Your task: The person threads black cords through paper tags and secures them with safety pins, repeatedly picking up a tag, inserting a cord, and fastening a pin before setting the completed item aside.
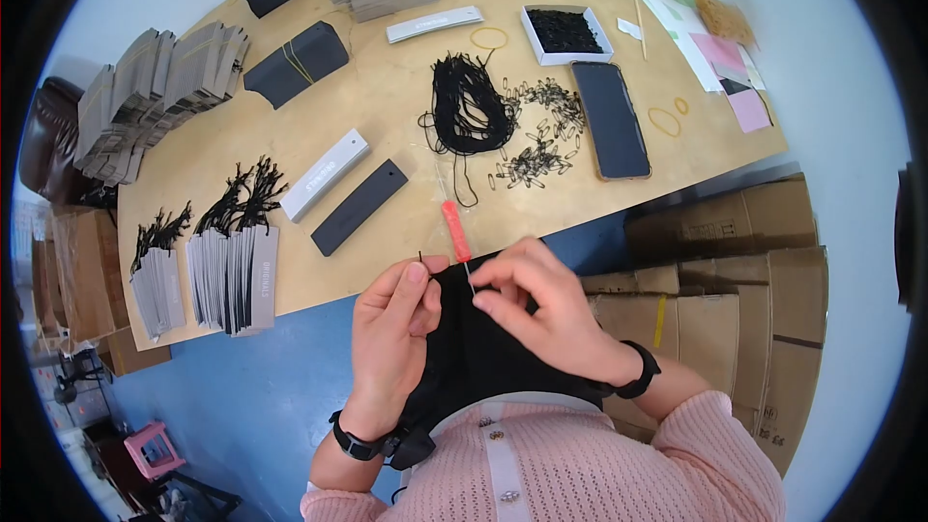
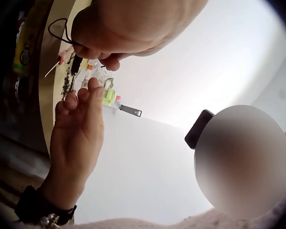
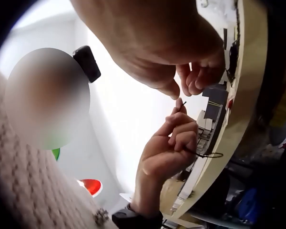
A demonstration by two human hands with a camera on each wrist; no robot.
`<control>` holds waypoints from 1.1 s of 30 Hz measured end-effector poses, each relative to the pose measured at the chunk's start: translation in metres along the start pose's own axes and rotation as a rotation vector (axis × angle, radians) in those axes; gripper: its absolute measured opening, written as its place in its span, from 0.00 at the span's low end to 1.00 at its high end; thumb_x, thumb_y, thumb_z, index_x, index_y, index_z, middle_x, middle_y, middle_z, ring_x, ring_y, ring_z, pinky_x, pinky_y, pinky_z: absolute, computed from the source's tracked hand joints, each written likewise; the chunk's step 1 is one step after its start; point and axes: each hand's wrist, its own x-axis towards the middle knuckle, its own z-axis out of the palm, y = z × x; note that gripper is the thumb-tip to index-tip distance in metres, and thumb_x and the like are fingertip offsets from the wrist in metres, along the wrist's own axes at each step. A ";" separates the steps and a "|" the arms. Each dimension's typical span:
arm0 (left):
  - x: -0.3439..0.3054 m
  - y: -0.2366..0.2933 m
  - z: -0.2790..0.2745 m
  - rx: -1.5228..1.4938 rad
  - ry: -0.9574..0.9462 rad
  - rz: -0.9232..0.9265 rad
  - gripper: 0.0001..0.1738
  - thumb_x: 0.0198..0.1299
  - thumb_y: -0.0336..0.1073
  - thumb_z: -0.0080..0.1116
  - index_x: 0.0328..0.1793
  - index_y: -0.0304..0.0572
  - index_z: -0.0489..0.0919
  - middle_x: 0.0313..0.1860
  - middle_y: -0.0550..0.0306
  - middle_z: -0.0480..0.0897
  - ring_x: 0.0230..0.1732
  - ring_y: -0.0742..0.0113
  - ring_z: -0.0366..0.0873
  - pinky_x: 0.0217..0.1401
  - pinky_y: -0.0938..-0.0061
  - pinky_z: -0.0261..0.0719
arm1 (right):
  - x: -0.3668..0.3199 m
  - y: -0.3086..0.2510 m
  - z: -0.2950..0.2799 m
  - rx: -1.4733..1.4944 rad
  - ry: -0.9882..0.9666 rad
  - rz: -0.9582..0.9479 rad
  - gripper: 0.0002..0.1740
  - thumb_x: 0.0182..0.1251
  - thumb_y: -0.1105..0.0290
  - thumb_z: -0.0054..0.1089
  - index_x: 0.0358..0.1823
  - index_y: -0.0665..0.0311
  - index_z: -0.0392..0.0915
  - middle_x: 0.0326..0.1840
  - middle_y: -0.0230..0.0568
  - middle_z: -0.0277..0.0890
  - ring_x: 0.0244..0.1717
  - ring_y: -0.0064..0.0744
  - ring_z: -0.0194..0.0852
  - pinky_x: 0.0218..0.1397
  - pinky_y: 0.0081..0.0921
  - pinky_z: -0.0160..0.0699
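My left hand [image 1: 391, 314] pinches a thin black cord [image 3: 183, 104] between thumb and forefinger, its short end sticking up past the fingertips. The cord's loop [image 2: 58, 29] hangs out at the other side of the curled fingers. Facing it, my right hand [image 1: 541, 300] has its thumb and forefinger apart with nothing seen between them. A red-handled tool with a thin metal shaft [image 1: 455, 232] lies at the table edge, the shaft jutting out and overlapping the right fingertips in the head view. Beyond it lie a bundle of black cords [image 1: 469, 106] and scattered small metal clasps [image 1: 536, 162].
On the table [image 1: 387, 174] are a phone [image 1: 612, 121], a white box [image 1: 567, 36] of small black pieces, and tags with black cords [image 1: 232, 275] at left. Stacks of grey tags [image 1: 159, 87] stand behind. Cardboard boxes [image 1: 715, 300] lean below the right edge.
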 end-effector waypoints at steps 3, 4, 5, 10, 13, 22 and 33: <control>-0.005 0.001 -0.001 0.009 -0.032 -0.013 0.15 0.76 0.37 0.54 0.53 0.31 0.82 0.27 0.65 0.75 0.23 0.82 0.57 0.27 0.83 0.56 | 0.013 0.008 0.000 0.113 0.006 0.032 0.10 0.69 0.71 0.67 0.49 0.64 0.81 0.38 0.35 0.69 0.29 0.21 0.70 0.33 0.20 0.70; -0.006 0.000 -0.002 0.011 -0.056 -0.026 0.15 0.76 0.37 0.55 0.54 0.31 0.83 0.27 0.64 0.76 0.24 0.82 0.59 0.27 0.84 0.55 | 0.016 0.013 0.003 0.253 -0.059 0.091 0.08 0.70 0.73 0.66 0.48 0.65 0.81 0.39 0.34 0.70 0.32 0.20 0.70 0.36 0.20 0.71; -0.007 0.000 -0.002 0.011 -0.079 -0.038 0.15 0.75 0.37 0.56 0.54 0.31 0.84 0.28 0.64 0.77 0.25 0.82 0.60 0.27 0.84 0.54 | 0.018 0.015 0.003 0.392 -0.126 0.149 0.07 0.70 0.75 0.64 0.47 0.65 0.81 0.40 0.32 0.70 0.36 0.18 0.70 0.38 0.19 0.72; -0.010 0.000 -0.003 0.236 -0.020 0.048 0.12 0.73 0.34 0.59 0.51 0.30 0.86 0.31 0.62 0.80 0.29 0.80 0.69 0.31 0.83 0.65 | 0.018 0.006 0.000 0.171 -0.140 0.081 0.04 0.68 0.76 0.66 0.42 0.65 0.81 0.38 0.31 0.70 0.34 0.18 0.70 0.37 0.19 0.72; -0.008 -0.007 -0.009 0.519 -0.042 0.154 0.10 0.71 0.32 0.61 0.48 0.31 0.86 0.34 0.61 0.83 0.31 0.78 0.74 0.35 0.82 0.71 | 0.018 0.005 0.003 0.049 -0.083 -0.008 0.04 0.66 0.74 0.67 0.39 0.64 0.80 0.37 0.33 0.70 0.31 0.24 0.72 0.34 0.22 0.73; 0.000 -0.007 -0.018 0.572 -0.004 0.118 0.10 0.71 0.35 0.62 0.46 0.33 0.87 0.39 0.62 0.88 0.32 0.79 0.72 0.38 0.83 0.72 | 0.074 0.045 -0.032 -0.694 0.160 -0.311 0.07 0.60 0.69 0.68 0.38 0.61 0.82 0.38 0.39 0.69 0.42 0.40 0.75 0.42 0.36 0.78; 0.006 -0.007 -0.016 0.544 0.013 0.103 0.10 0.72 0.32 0.60 0.49 0.33 0.87 0.39 0.63 0.86 0.34 0.80 0.71 0.41 0.84 0.71 | 0.076 0.043 -0.020 -0.803 0.121 -0.281 0.06 0.58 0.71 0.66 0.32 0.64 0.78 0.37 0.40 0.68 0.44 0.41 0.74 0.41 0.35 0.80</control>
